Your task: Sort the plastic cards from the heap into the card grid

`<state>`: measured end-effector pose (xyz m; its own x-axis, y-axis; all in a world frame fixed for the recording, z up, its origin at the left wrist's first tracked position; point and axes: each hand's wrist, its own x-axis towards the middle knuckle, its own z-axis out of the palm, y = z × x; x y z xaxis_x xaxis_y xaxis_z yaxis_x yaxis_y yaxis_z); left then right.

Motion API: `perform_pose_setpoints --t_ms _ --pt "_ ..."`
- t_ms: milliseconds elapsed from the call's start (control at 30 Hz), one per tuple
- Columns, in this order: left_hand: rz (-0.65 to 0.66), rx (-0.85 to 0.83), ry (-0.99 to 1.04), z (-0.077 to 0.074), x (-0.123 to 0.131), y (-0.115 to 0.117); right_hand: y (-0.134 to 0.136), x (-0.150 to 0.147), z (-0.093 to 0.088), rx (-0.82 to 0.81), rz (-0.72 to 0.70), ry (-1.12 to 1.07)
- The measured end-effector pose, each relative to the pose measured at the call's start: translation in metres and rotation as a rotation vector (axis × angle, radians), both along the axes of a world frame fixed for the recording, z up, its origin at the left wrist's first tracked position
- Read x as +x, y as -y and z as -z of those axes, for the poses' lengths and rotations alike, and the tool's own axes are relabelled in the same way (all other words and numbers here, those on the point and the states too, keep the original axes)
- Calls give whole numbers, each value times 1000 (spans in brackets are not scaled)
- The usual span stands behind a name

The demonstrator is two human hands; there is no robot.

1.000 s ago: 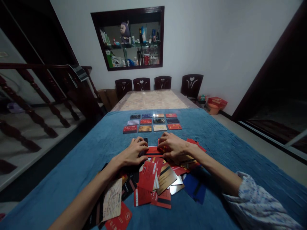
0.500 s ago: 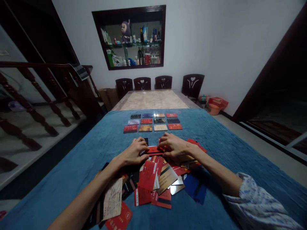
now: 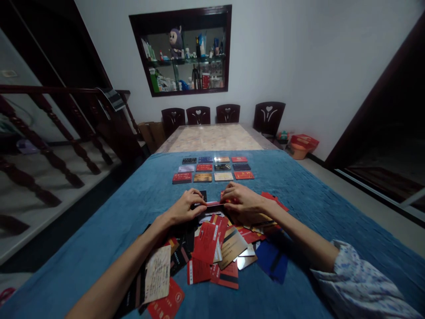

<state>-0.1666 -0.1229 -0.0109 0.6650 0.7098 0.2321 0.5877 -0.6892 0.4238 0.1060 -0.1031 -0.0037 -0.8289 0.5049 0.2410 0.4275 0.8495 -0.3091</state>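
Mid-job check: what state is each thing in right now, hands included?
Left hand: fingers curled, pinching the red card's left end.
Right hand: curled, at its right end.
Red card: held, tilted nearly edge-on.
Loose cards: scattered, overlapping.
Set-out cards: flat, three rows of four.
Blue cloth: spread, slightly wrinkled.
Right sleeve: bunched up the forearm.

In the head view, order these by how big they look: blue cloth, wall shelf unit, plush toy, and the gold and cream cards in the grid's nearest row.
1. Blue cloth
2. Wall shelf unit
3. Plush toy
4. Gold card and cream card: too alike to rank
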Motion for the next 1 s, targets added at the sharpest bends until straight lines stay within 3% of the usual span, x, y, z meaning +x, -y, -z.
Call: perform_pose_setpoints --t_ms 300,1000 --pt "4 60 105 1 1 -4 -2 -2 5 60 72 -53" --pt "-211 38 186 13 6 -9 1 -15 25 197 349 -105"
